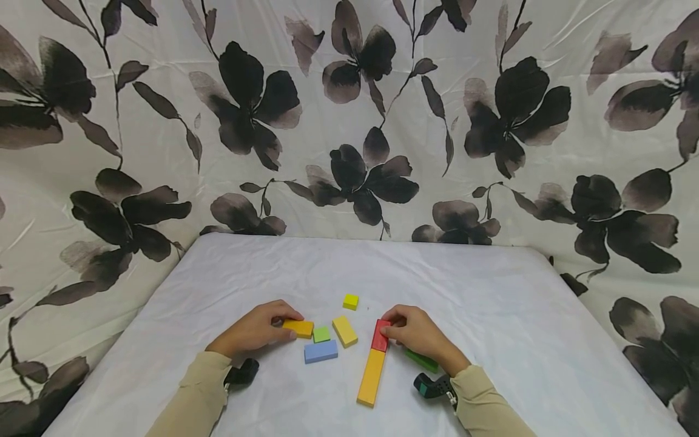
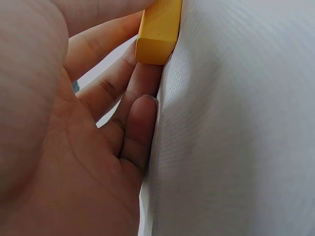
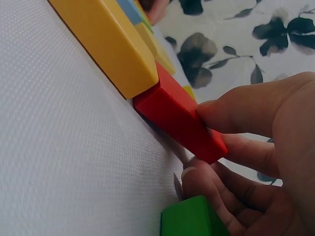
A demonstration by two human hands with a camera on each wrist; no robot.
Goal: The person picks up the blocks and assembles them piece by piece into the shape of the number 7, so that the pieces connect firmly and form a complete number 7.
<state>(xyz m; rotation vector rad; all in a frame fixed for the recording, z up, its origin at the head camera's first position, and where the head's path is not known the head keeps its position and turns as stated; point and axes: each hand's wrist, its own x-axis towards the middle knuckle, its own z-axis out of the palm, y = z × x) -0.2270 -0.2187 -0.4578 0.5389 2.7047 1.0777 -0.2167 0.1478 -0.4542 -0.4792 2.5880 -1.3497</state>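
Observation:
My left hand (image 1: 255,331) pinches an orange-yellow block (image 1: 298,328) lying on the table; its near end (image 2: 156,49) shows between thumb and fingers in the left wrist view. With thumb and fingers my right hand (image 1: 417,331) grips a red block (image 1: 380,335). That red block meets the end of a long orange-yellow block (image 1: 371,379), the two forming one line. Partly under the right hand lies a green block (image 1: 422,360), seen also in the right wrist view (image 3: 189,219). A light green block (image 1: 321,334) sits just right of the left hand's block.
A blue block (image 1: 321,352) lies in front of the light green one. Between the hands is a yellow block (image 1: 344,331), with a small yellow block (image 1: 351,301) farther back. The white-covered table (image 1: 284,267) ends at a floral cloth (image 1: 355,121) behind.

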